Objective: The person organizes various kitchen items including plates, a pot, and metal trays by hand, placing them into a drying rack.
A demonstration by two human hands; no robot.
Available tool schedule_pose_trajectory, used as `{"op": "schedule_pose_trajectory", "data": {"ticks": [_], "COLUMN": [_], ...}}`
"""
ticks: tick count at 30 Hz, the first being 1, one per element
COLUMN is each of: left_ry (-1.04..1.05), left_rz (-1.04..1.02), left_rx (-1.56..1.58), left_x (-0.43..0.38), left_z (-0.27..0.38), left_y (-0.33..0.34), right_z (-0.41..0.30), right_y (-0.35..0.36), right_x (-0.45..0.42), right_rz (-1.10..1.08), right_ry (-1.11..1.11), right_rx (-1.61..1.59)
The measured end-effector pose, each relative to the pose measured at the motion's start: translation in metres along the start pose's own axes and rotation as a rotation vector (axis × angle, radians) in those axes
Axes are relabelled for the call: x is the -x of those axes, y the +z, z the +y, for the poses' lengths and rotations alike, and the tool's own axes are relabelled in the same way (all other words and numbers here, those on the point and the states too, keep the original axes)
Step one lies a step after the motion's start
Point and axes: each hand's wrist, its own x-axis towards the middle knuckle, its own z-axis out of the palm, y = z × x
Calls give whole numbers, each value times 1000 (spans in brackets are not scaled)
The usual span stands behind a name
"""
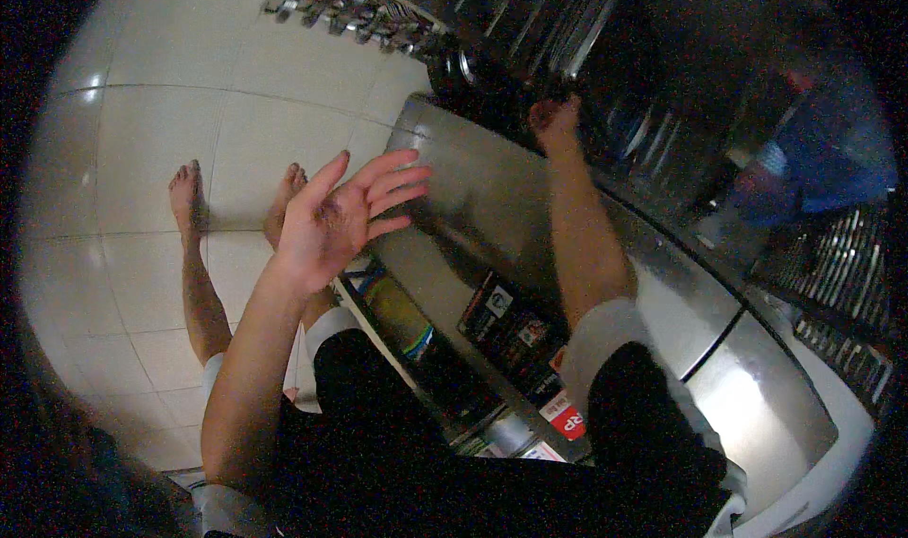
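Note:
My left hand (333, 226) is raised in mid-air, palm up and fingers spread, holding nothing. Behind it are the tiled floor and the near end of a stainless steel surface (489, 169). Across that surface reaches my right hand (557, 121), its fingers curled at the dark metal racking (539, 20). Shadow and blur hide whether the fingers grip anything there. Left of this hand, a dark, round, shiny vessel (450, 70) sits by the corner of the steel.
Several metal items (362, 13) line the rack at the top. Printed boxes (496, 304) and a red-and-white pack (565, 416) lie by the steel unit, near a yellow-green round thing (397, 311). Blue material (837, 155) and a wire rack (844, 261) are at right. Bare feet (186, 190) stand on tiles.

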Motion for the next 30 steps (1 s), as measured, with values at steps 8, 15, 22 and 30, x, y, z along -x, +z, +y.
{"op": "schedule_pose_trajectory", "data": {"ticks": [8,15,22,30], "left_ry": [226,395,60,-358], "left_rz": [206,257,81,-8], "left_rx": [-47,-258,-461,-1109], "left_x": [156,315,337,280], "left_z": [40,-5,49,98], "left_y": [74,249,332,395], "right_z": [125,1,-110,-71], "right_y": [124,154,150,137], "right_x": [328,594,649,740], "right_rz": [-783,-1316,-621,-222], "right_ry": [38,-679,-641,-708], "right_rx": [623,548,669,408]}}
